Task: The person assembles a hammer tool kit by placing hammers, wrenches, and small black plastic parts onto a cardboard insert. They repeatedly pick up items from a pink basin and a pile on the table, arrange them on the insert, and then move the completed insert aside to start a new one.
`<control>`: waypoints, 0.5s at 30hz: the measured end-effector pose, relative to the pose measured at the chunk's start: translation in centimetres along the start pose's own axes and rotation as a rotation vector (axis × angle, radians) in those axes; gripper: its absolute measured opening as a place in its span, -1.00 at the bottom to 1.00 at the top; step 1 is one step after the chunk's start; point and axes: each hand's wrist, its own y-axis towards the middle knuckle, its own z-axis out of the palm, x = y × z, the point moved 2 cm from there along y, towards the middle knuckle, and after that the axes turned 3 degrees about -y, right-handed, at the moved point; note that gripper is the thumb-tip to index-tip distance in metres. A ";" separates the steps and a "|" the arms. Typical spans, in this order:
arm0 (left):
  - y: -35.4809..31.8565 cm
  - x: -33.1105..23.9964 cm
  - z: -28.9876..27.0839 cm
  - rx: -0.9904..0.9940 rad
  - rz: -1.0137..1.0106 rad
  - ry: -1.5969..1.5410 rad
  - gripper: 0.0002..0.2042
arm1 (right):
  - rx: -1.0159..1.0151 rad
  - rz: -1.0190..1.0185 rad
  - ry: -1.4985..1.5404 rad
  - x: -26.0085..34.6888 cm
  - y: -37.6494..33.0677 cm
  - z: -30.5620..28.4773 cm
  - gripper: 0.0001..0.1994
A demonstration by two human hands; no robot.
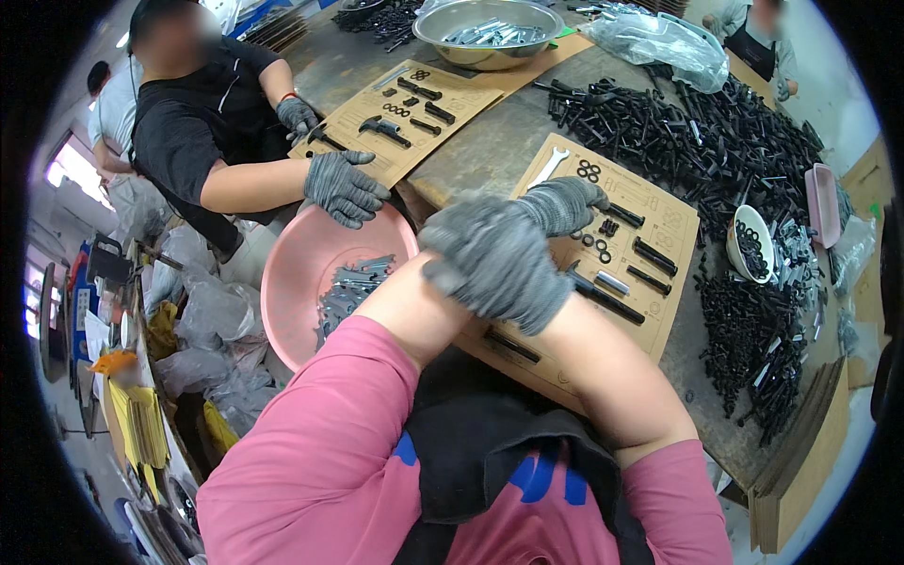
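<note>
My left hand [563, 205], in a grey knitted glove, is over the upper part of a brown printed cardboard sheet [680, 247]. Its fingers are bent together at the end of a black bolt [624, 215]; what they hold, if anything, is hidden. Crossing over my left wrist is my gloved right hand [499, 264], its fingers smeared by motion. On the sheet lie a silver open-end wrench [551, 166], black rings [589, 170], more black bolts [655, 255], a small silver tube [612, 282] and a long black part [607, 299].
A co-worker's gloved hand [346, 188] is above a pink basin [282, 282] of grey metal pieces. Beyond it lies a second laid-out sheet [452, 85]. A steel bowl [487, 58] stands farther back. Heaped black parts [678, 141] and a white bowl [759, 226] are at right.
</note>
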 end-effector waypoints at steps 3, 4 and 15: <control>-1.3 -2.1 0.9 -0.307 0.356 0.258 -0.71 | -0.161 0.349 0.069 -3.7 -2.1 -5.4 -0.71; 0.5 -0.1 -0.1 -0.048 0.418 -0.228 -0.72 | -0.366 0.495 0.421 -4.8 -2.3 -6.9 -0.59; 0.2 0.2 -1.1 -0.175 0.078 -0.231 -0.70 | -0.746 0.646 0.593 -8.8 -8.6 -14.0 -0.39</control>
